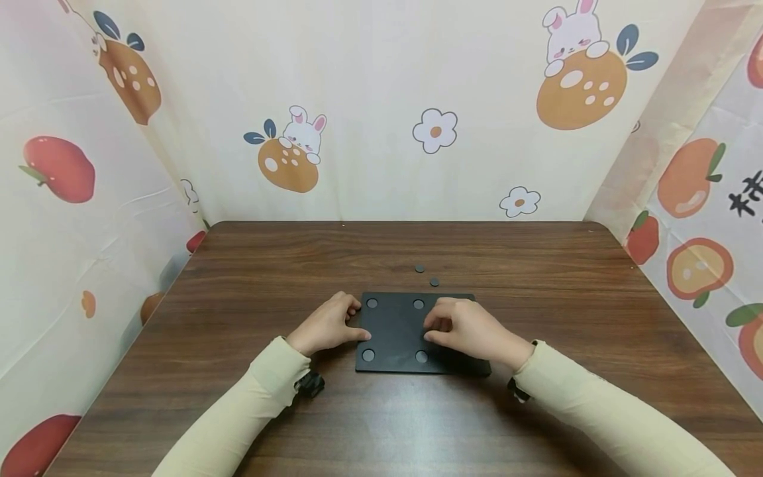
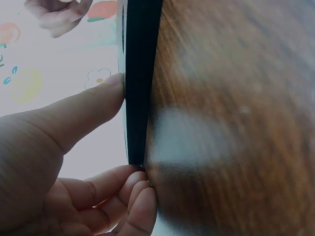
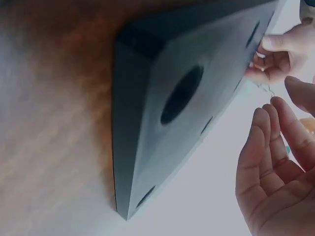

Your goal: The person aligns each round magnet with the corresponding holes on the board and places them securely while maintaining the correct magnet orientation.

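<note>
A flat black board [image 1: 393,331] with round recesses lies on the table. My left hand [image 1: 334,324] holds its left end, the thumb on the top face and the bent fingers against the side; the left wrist view shows the thumb tip at the edge of the board [image 2: 139,73]. Over the board's right part hovers my right hand [image 1: 467,328], fingers loosely bent, thumb apart from the index finger. In the right wrist view nothing shows between the fingertips of the right hand [image 3: 280,172]. That hand hides part of the board's right side in the head view.
Two small dark discs [image 1: 434,282] lie on the brown wooden table [image 1: 286,258] just behind the board. A patterned curtain [image 1: 375,79] hangs along the table's far edge, with more printed cloth at both sides. Each wrist wears a small black device [image 1: 310,383].
</note>
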The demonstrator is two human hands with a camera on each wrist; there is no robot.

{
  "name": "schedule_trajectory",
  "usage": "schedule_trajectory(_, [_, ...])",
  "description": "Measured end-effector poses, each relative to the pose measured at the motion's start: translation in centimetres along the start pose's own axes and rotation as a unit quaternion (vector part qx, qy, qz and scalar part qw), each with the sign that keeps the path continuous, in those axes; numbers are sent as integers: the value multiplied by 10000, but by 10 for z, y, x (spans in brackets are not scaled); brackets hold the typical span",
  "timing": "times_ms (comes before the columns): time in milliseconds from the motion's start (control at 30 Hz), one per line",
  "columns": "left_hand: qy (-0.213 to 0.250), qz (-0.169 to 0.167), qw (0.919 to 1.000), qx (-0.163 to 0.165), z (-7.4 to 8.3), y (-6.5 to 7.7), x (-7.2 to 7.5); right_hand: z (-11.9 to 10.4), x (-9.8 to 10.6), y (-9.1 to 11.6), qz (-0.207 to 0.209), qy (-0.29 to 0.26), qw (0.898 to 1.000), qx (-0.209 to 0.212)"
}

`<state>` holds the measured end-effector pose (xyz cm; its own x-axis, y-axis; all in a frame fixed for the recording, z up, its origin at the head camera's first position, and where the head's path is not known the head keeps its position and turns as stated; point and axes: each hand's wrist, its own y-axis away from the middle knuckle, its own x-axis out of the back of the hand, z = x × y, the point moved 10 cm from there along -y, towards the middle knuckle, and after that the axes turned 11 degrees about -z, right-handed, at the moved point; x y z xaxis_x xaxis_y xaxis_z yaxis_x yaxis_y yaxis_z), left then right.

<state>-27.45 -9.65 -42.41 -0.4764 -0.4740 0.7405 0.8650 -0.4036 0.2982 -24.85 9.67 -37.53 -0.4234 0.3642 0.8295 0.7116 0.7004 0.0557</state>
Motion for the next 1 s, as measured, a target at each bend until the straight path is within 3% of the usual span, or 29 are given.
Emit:
schedule_trajectory(533, [0,22,10000,20,1,1,1,28,50,-3,1214,-652,9902,-216])
schedule_trajectory(1000, [1,-4,10000,-26,1,0,0,83,62,-22,1273,-1162,9802,-972])
